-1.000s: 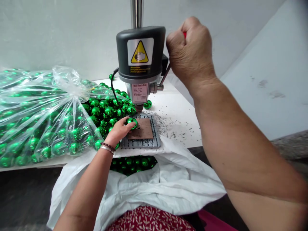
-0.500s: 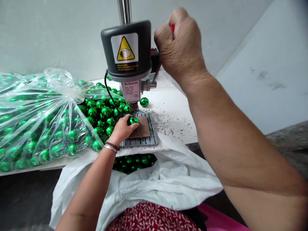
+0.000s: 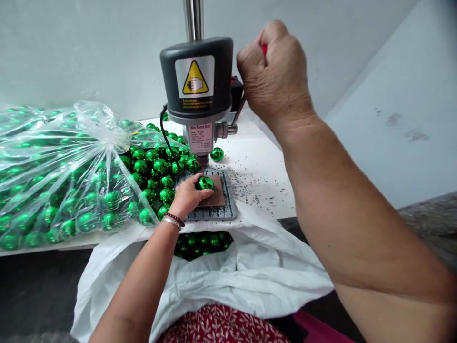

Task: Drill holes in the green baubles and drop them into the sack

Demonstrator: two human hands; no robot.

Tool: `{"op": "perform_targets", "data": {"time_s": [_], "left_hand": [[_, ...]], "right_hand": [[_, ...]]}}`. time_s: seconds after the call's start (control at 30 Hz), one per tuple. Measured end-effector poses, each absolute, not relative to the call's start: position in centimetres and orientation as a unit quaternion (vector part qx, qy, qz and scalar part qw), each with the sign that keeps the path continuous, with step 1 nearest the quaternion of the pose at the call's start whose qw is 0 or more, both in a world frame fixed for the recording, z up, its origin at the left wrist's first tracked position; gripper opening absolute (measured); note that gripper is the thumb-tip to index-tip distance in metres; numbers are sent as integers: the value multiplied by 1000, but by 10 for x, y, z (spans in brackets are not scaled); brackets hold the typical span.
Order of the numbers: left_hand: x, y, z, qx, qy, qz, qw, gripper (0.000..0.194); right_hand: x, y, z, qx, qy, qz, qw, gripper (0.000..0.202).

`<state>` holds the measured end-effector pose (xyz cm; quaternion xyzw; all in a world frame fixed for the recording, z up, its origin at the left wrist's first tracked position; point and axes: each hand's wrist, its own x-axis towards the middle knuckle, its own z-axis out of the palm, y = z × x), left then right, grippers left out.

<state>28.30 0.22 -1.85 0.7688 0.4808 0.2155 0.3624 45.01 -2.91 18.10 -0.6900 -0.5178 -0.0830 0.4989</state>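
Observation:
Between the thumb and fingers of my left hand [image 3: 189, 194] is a shiny green ball [image 3: 206, 183]. It rests on a brown board [image 3: 216, 194] lying on the grey base plate [image 3: 230, 209] of a mini bench drill [image 3: 198, 78]. The drill's bit [image 3: 203, 170] points down right above the ball; whether it touches the ball I cannot tell. My right hand [image 3: 276, 71] is closed around the drill's feed handle [image 3: 264, 49], raised at the machine's right side. Only a bit of the handle's red grip shows between the fingers.
Many green balls fill a clear plastic bag [image 3: 71, 181] on the left, some spilling beside the drill. One loose ball [image 3: 216, 154] lies behind the plate. Dark shavings [image 3: 257, 183] litter the white table [image 3: 274, 162]. A white sack [image 3: 271, 267] with green balls hangs open in front.
The ball in my left hand has shifted slightly right, under the bit. My right hand stays gripped on the raised handle. The whole view has shifted a little.

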Motion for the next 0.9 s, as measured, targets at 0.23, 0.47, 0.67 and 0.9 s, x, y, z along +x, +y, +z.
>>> {"op": "perform_targets", "data": {"time_s": [0.23,0.47,0.67,0.9], "left_hand": [[284,-2,-19,774,493,211,336,65],[284,-4,-19,776,500,205,324,65],[284,-6,-18,779,502,204,316,60],[283,-8,-17,782,501,205,308,58]], "right_hand": [[442,-42,175,-672,-511,-94,528,29],[438,-71,138,-601,-546,-210,546,16],[432,-89,109,-619,-537,-262,510,13],[430,-91,89,-624,-521,-283,509,14]]}}
